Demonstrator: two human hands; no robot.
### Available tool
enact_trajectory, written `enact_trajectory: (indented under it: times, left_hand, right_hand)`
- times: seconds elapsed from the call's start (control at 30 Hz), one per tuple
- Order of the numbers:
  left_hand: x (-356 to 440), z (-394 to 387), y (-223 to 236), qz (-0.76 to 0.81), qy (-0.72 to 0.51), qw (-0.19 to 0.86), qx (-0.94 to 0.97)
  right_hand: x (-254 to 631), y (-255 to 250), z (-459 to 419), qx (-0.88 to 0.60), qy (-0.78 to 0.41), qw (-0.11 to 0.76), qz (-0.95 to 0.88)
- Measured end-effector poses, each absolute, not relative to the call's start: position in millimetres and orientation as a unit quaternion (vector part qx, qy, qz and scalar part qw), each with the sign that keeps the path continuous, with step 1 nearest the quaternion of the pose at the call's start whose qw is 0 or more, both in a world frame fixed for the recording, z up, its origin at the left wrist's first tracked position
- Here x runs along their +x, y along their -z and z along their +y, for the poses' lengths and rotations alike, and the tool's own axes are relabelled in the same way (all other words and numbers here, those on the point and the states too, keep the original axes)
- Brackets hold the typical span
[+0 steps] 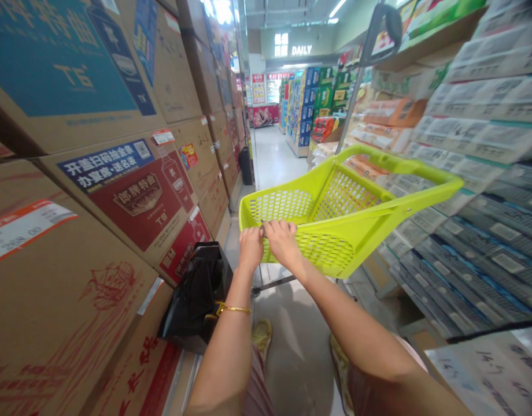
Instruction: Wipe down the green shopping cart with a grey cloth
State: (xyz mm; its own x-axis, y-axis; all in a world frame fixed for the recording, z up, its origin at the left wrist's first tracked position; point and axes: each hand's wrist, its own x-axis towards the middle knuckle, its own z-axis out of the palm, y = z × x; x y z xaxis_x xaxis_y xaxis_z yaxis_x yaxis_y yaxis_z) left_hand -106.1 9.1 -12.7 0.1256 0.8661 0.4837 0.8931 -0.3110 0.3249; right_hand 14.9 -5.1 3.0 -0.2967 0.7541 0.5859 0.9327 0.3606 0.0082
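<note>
A lime-green plastic shopping basket cart stands in the aisle in front of me, tilted, its inside apparently bare. My left hand and my right hand sit side by side on its near rim, fingers curled over the edge. A gold bracelet circles my left wrist. The cart's dark pull handle rises at the upper right on a metal rod.
Stacked brown cardboard cartons wall the left side. A black bag sits on the low ledge at left. Shelves of boxed goods line the right. The pale floor aisle runs ahead toward colourful displays.
</note>
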Motion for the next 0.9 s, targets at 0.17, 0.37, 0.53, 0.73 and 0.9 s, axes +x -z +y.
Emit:
enact_trajectory:
  times: [0.17,0.37,0.53,0.73,0.9]
  left_hand:
    - [-111.3,6.6,10.0,-0.576,0.309,0.025,-0.756]
    - [-112.7,8.0,9.6,-0.577,0.305,0.030,-0.757]
    - [-106.3,9.4,11.2,-0.589,0.302,0.029,-0.749]
    - [-101.7,8.8,11.4,-0.604,0.296,0.030,-0.739]
    - [-108.3,7.4,8.2,-0.589,0.296,0.026,-0.752]
  right_hand:
    - [19.2,1.7,-3.1,-0.495,0.191,0.255,-0.808]
    - [74.6,-0.5,-7.8,-0.531,0.209,0.261,-0.778]
    - [76.6,-2.6,-12.0,-0.571,0.201,0.276,-0.746]
    - [20.3,-1.0,-8.4,-0.563,0.178,0.269,-0.761]
    - [13.1,0.3,-5.3,-0.530,0.171,0.264,-0.787]
